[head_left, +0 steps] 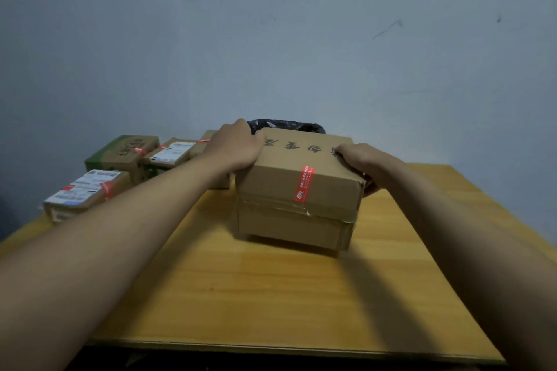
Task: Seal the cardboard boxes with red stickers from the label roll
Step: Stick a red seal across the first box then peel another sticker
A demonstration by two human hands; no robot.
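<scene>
A large brown cardboard box (297, 190) with dark printed characters on top sits on the wooden table (256, 286), tilted slightly toward me. A red sticker (304, 182) runs down its near face over the flap seam. My left hand (238, 146) grips the box's far left top corner. At the right top edge, my right hand (361, 164) holds the box, fingers curled over the side. No label roll is in view.
Several smaller cardboard boxes (87, 190) with white shipping labels and red stickers are grouped at the table's left back, one of them green-printed (120, 152). A black plastic bag (286, 125) shows behind the large box. A grey wall rises behind the table.
</scene>
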